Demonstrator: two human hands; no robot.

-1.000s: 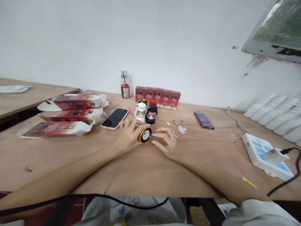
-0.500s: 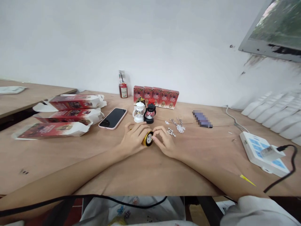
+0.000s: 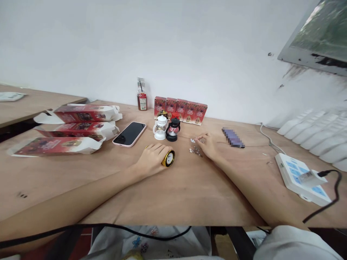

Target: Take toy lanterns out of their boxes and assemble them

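1. The gold-rimmed item [image 3: 168, 159] is grasped in the left hand [image 3: 152, 159], with most of its body covered by the palm; it is tipped onto its side, presumably so its round, pale underside [image 3: 170, 158] can be seen and steadied.
2. That underside is turned right and toward the near edge, protruding just past the right side of the grip, probably to be left reachable.
3. The right hand [image 3: 208, 146] is held farther right, fingertips beside the white bits [image 3: 192, 140]; whether anything is pinched cannot be told.
4. Small discs [image 3: 191, 150] are strewn between both hands, seemingly for easy picking.
5. The white lantern [image 3: 160, 128] and black lantern [image 3: 172, 130] are stood upright beyond, likely out of the way.
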